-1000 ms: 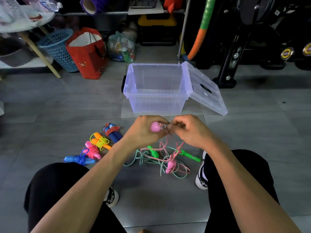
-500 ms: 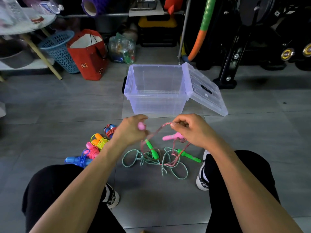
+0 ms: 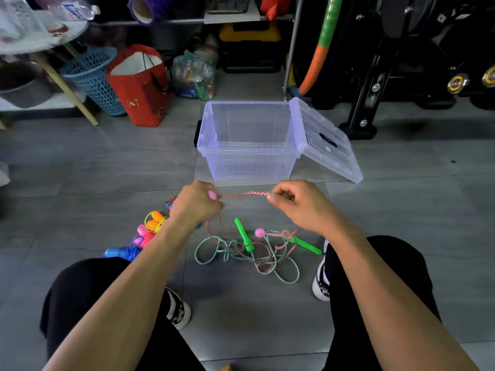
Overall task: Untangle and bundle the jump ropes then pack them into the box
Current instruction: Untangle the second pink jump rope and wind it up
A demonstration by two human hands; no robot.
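- Above the grey tiled floor [image 3: 375, 210], in front of the knees: left hand [image 3: 197, 203] curled round a pink handle [image 3: 212, 194], only the handle's tip showing past the fingers.
- Level with it, to the right: right hand [image 3: 297, 204], fingers curled, thumb and forefinger pinching a pink-and-white rope [image 3: 246, 194].
- Between the two hands: a short length of that rope, stretched almost straight and horizontal, clear of the floor.
- Below the left hand: a thin strand of the same rope hanging down into the tangle.
- On the floor between the shoes: second pink handle [image 3: 259, 232] lying in a loose heap with a teal-and-white rope [image 3: 290, 274] and two green handles [image 3: 244, 235]; pink and teal cords crossed over one another, not yet separated.
- Left of the heap, partly hidden by the left forearm: bundled ropes [image 3: 150, 231] with orange, pink and blue handles, each with its cord wound about it.
- Beyond the hands, well apart from the heap: clear plastic box [image 3: 249, 162], upright and open, no rope visible inside; clear lid [image 3: 329, 145] leaning slantwise against its right wall.
- Behind the box, along the back: red paper bag [image 3: 139, 89], blue mesh basket [image 3: 91, 76], black exercise equipment [image 3: 375, 76].
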